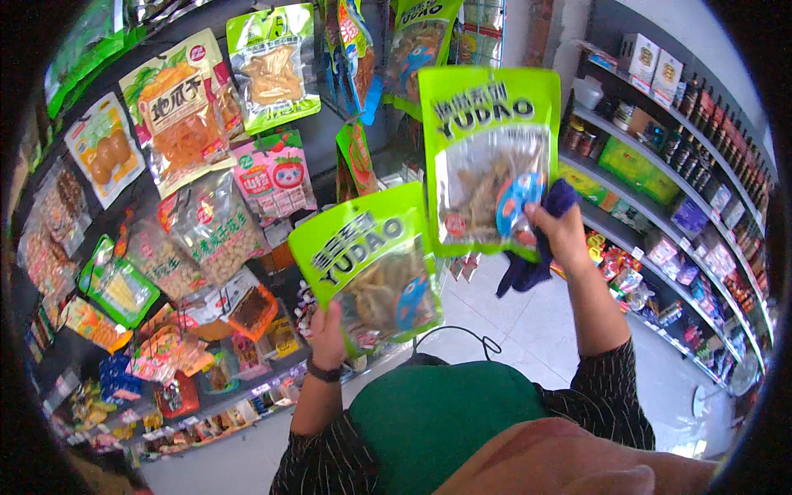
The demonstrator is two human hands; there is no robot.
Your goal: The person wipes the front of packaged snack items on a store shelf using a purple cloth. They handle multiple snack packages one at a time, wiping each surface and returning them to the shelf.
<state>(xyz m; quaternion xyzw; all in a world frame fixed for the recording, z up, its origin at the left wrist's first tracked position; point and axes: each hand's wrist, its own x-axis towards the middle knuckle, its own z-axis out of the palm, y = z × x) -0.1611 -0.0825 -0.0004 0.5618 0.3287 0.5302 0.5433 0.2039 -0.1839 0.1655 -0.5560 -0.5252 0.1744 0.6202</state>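
Observation:
My left hand grips the lower left corner of a green snack pouch with a clear window showing pale dried pieces. In my right hand is a matching green pouch, held by its lower right edge, higher and to the right of the first. A dark purple cloth, perhaps a glove, is also in the right hand, partly behind the pouch. Both pouches are tilted with their printed fronts towards me. Behind them, a similar green pouch hangs at the rack.
On the left, a dark display rack carries several hanging snack bags, among them peanuts and a pink pouch. Curved-looking shelves with bottles and boxes line the right. Pale floor tiles run between.

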